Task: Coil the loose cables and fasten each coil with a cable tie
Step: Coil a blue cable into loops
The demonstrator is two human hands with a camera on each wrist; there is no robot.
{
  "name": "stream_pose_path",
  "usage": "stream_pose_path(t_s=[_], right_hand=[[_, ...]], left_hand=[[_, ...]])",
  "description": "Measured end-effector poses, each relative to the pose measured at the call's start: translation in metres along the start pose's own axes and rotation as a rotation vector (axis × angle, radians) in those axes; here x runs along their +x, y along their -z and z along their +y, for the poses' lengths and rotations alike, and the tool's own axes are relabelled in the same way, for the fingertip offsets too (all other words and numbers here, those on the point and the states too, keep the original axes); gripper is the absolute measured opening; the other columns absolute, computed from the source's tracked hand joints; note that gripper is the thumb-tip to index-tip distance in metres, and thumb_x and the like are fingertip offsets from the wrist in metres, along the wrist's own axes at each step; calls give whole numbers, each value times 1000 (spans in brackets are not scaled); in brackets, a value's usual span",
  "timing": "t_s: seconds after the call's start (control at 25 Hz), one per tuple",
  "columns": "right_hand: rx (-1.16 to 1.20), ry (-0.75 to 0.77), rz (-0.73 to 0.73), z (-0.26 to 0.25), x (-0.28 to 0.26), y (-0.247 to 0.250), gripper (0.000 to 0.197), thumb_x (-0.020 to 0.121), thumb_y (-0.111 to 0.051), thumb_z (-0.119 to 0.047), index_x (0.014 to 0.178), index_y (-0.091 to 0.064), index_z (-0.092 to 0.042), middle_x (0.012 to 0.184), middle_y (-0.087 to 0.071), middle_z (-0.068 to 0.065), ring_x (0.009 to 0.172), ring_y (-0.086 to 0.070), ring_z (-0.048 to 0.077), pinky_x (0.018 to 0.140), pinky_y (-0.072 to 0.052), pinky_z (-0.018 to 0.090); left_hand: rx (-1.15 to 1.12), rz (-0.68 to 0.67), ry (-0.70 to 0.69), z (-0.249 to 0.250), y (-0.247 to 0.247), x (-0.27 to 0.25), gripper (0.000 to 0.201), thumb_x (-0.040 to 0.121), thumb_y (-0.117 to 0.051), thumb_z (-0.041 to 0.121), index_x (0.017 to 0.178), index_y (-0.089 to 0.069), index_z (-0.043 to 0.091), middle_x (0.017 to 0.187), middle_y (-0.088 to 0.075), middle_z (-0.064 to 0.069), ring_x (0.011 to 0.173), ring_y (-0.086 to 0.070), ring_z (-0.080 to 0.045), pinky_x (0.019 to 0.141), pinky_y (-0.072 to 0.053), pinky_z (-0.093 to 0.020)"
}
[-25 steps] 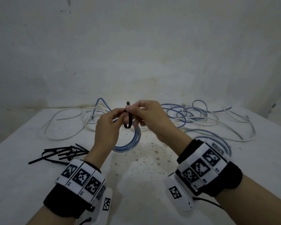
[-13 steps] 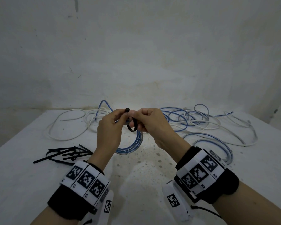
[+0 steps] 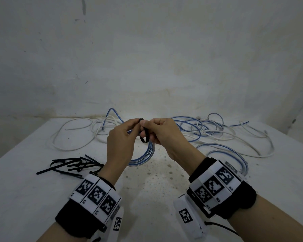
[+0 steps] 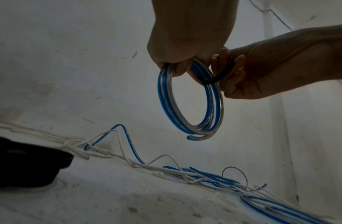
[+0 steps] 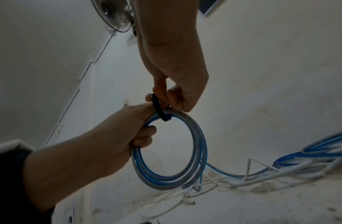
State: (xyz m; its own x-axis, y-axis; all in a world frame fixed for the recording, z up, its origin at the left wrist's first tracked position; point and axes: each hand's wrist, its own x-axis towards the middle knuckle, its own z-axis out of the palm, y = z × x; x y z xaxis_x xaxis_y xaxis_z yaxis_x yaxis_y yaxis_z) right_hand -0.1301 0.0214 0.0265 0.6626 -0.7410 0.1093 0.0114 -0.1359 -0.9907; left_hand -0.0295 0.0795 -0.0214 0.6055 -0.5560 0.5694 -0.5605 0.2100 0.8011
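A small coil of blue-and-clear cable [image 3: 148, 155] hangs in the air above the table. My left hand [image 3: 132, 127] grips its top, fingers curled round the strands [image 4: 164, 75]. A black cable tie [image 3: 145, 137] is looped loosely round the coil's top [image 5: 159, 108]. My right hand [image 3: 148, 125] pinches the tie between thumb and fingers, close against the left hand. The tie's end [image 3: 141, 119] pokes up just above the fingertips. The coil's cut end [image 4: 191, 137] hangs free at the bottom.
Several spare black cable ties [image 3: 72, 165] lie on the white table [image 3: 147, 198] at the left. Loose white cables [image 3: 73, 135] and blue cables [image 3: 198, 130] sprawl along the back by the wall. Another blue-and-clear loop [image 3: 234, 154] lies beside my right wrist.
Less of the tie's end sticks out above the fingers than a second ago. Both hands stay together on the coil and tie.
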Motion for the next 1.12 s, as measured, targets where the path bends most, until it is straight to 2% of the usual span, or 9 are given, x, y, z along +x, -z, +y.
stream_pose_path(t_s=[0.16,0.28,0.4,0.6,0.76,0.84,0.92,1.0,1.12], right_hand=[[90,-18,17,-5,-2,-2,23,90,-60,-22,71,-64,-11,52,-61,-8,37,-47,-1,44,-39,8],[-76,31,2,-7,-9,-5,22,91,-58,-25,80,-69,-9,65,-63,-12,48,-54,-14,45,-36,-2],[-83,79,64,-5,-9,-6,22,94,-54,-18,83,-65,-2,82,-62,9,62,-54,-4,48,-38,-3],[-192,-82,27,-10,-5,-3,28,94,-48,-39,99,-54,-12,84,-55,-4,71,-46,5,58,-37,19],[-145,-40,54,-19,-3,10,17,90,-59,-27,93,-68,-13,74,-59,-10,65,-51,-1,54,-43,12],[-95,80,141,-26,0,11,13,90,-58,-15,87,-66,-6,71,-60,-11,60,-52,-5,51,-40,4],[-65,143,234,-35,6,13,15,91,-57,-12,81,-64,-4,71,-60,-10,63,-48,-4,63,-40,8],[-93,180,275,-43,12,13,24,91,-57,-12,67,-62,-8,74,-61,-6,68,-49,-2,76,-38,19],[-120,211,294,-45,20,10,33,90,-58,-11,58,-57,-14,72,-62,-4,69,-50,0,75,-39,21]], left_hand=[[131,44,-122,4,5,2,22,91,-56,21,109,-68,24,75,-60,17,63,-56,10,62,-42,-8],[115,93,-97,2,10,7,20,92,-55,22,105,-70,21,81,-63,16,73,-58,4,67,-41,-6],[128,46,-156,1,4,2,22,92,-56,20,110,-68,18,88,-66,11,74,-62,-3,68,-47,-14],[86,-11,-145,0,7,1,23,90,-58,16,111,-66,21,88,-66,9,66,-61,0,67,-45,-5],[115,-93,-232,5,7,-2,33,86,-55,35,110,-69,16,95,-73,-3,88,-60,-5,73,-51,-24],[114,-131,-296,8,5,-6,41,86,-43,45,106,-70,22,89,-74,1,78,-65,-10,70,-55,-37],[149,-173,-392,12,5,-7,33,92,-35,42,99,-64,28,81,-72,4,69,-65,-14,63,-53,-43],[128,-195,-434,18,5,-8,34,94,-34,42,97,-61,22,78,-68,9,67,-64,-9,61,-52,-34],[120,-195,-499,24,6,-9,39,85,-49,46,99,-63,12,85,-62,18,79,-57,11,68,-41,0]])
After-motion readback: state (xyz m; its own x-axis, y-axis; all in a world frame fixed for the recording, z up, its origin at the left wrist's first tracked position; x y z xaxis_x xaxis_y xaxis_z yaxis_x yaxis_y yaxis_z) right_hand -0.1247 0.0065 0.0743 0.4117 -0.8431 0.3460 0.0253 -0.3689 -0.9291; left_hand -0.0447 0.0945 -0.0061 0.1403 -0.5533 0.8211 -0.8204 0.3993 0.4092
